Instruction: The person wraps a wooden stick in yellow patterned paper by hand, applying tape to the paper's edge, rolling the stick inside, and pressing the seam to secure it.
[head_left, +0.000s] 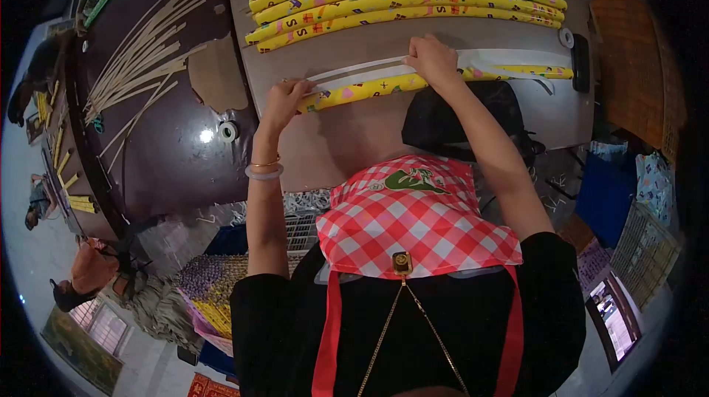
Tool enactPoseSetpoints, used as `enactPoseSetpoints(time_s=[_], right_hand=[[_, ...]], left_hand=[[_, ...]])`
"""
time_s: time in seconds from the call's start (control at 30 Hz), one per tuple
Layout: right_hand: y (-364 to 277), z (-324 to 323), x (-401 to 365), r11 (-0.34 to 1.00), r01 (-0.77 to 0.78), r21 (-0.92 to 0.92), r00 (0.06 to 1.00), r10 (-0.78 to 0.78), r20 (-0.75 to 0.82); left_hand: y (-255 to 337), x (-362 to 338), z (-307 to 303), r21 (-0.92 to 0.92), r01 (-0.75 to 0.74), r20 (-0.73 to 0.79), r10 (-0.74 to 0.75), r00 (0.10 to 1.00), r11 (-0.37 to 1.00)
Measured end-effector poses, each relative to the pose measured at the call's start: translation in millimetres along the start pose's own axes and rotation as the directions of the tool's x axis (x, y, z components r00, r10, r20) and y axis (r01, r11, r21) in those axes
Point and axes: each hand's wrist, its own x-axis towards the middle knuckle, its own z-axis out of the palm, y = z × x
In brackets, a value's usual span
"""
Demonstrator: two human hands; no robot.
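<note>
A yellow roll of printed wrapping paper (pixel 362 93) lies crosswise on the table in front of me, with a white strip (pixel 356 69) running along its far edge. My left hand (pixel 284 100) is closed at the roll's left end, pinching the strip and the paper edge. Further right, my right hand (pixel 434 62) is curled into a fist at the strip, its knuckles up; exactly what its fingers grip is partly hidden. Beyond that hand, a loose white ribbon-like end curls over the roll's right part.
Several finished yellow rolls (pixel 406 2) lie side by side at the back. A black bag-like object (pixel 464 118) sits at the near table edge. To the left are thin wooden sticks (pixel 140 64), cardboard (pixel 216 76) and a tape roll (pixel 229 131). Another person (pixel 88 271) is at lower left.
</note>
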Motion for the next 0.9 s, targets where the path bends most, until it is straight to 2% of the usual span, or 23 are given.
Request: enactPoseSetpoints(time_s=[0.1,0.23,0.33,0.37,0.43,0.47,0.6,0.67,0.73,0.77,0.83,0.9], right_hand=[[0,-1,-1,1.000,-0.003,0.020,1.000,0.003,0.010],[0,0,-1,0.999,0.026,0.029,0.999,-0.025,-0.024],[-2,-2,-2,0.999,0.038,0.029,0.999,-0.038,-0.016],[0,0,-2,0.999,0.039,0.034,0.999,-0.038,-0.017],[5,5,0,0.995,0.078,0.065,0.996,-0.075,-0.044],[4,4,0,0.994,0.083,0.066,0.996,-0.081,-0.042],[2,2,1,0.997,0.074,0.005,0.997,-0.074,-0.014],[-2,0,1,0.996,0.083,-0.018,0.996,-0.083,-0.021],[-4,-6,0,0.997,0.077,-0.007,0.997,-0.076,0.029],[-2,-5,1,0.997,0.072,-0.017,0.997,-0.072,0.023],[2,6,1,0.994,0.109,-0.023,0.989,-0.110,-0.094],[1,7,0,0.995,0.095,-0.001,0.991,-0.095,-0.097]], left_hand=[[-20,0,-8,-0.018,-0.089,-0.047,0.088,0.995,0.996],[-42,-1,-20,-0.026,-0.093,-0.125,0.089,0.988,0.995],[-31,-12,-34,0.040,0.033,-0.322,-0.019,0.947,0.999],[-29,-15,-34,0.045,0.034,-0.324,-0.018,0.946,0.998],[-16,-24,-22,0.255,0.089,-0.568,0.075,0.819,0.963],[-11,-24,-10,0.263,-0.039,-0.614,0.198,0.764,0.964],[31,-14,69,0.337,-0.335,-0.409,0.457,0.789,0.880],[48,-1,104,0.276,-0.399,-0.291,0.472,0.832,0.874],[61,14,130,0.329,-0.276,-0.276,0.372,0.886,0.903],[65,26,137,0.412,-0.233,-0.269,0.362,0.893,0.881],[68,37,144,0.358,-0.234,-0.287,0.345,0.894,0.904],[70,42,146,0.308,-0.234,-0.296,0.326,0.898,0.922]])
